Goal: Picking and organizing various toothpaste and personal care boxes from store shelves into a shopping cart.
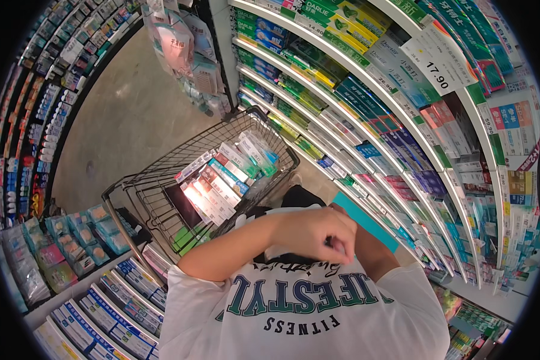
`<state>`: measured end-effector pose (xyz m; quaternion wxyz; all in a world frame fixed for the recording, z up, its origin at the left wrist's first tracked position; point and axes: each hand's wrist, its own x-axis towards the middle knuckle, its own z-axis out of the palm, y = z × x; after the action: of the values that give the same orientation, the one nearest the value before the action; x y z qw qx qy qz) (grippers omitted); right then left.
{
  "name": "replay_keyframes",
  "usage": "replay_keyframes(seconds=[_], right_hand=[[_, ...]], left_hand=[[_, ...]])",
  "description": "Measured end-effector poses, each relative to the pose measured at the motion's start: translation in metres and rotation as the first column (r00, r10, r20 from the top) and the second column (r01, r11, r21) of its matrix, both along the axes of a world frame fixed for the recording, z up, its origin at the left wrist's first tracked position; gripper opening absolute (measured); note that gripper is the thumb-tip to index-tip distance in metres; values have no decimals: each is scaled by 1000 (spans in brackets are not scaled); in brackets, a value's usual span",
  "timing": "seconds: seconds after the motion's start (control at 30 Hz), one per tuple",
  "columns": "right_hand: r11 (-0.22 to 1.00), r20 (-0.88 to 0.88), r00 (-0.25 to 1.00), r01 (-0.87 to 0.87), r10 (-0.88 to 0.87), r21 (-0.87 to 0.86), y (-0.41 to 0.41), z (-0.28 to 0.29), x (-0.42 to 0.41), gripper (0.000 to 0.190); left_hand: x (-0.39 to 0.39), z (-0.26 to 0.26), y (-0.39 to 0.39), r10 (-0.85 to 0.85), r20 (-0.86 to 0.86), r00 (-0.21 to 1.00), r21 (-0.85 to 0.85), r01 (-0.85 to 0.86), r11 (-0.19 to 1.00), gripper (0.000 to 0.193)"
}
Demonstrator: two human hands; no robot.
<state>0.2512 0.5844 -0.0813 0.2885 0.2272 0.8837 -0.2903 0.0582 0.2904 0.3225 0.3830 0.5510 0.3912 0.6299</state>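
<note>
My left hand [324, 229] is drawn across in front of my chest, its fingers curled round with a small dark gap inside the curl. No object shows in it, but the palm side is hidden. Behind it, my right forearm [375, 252] comes up from the right sleeve. The right hand is mostly covered by the left, so its fingers cannot be made out. Beyond my arms stands a black wire shopping cart [139, 180]. Several toothpaste boxes [211, 193] lie piled in it, some in clear wrap, with bright glare on the nearest. Green packs [189, 238] show at its handle end.
Tall shelves of boxed toothpaste [355, 103] curve along the right, with a large price card [441, 58] sticking out. Bagged goods [175, 40] hang at the shelf end. Left are a stocked shelf [54, 112], packaged puffs [76, 238] and boxed goods [103, 310]. Grey floor [117, 112] lies beyond the cart.
</note>
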Motion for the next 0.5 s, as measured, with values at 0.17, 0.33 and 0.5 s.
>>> replay_keyframes(seconds=[0.17, 0.33, 0.5], right_hand=[[1000, 58, 998, -14, 14, -5, -18, 44, -19, 29], [1000, 17, 1000, -18, 18, -2, -19, 55, -12, 28], [999, 73, 996, 46, -45, -5, -16, 52, -5, 28]], left_hand=[[-12, -210, -18, 359, 63, 931, -525, -275, 806, 18], [32, -374, -117, 614, -336, 714, -696, -628, 349, 22], [69, -399, -157, 649, -407, 643, -718, -665, 208, 33]])
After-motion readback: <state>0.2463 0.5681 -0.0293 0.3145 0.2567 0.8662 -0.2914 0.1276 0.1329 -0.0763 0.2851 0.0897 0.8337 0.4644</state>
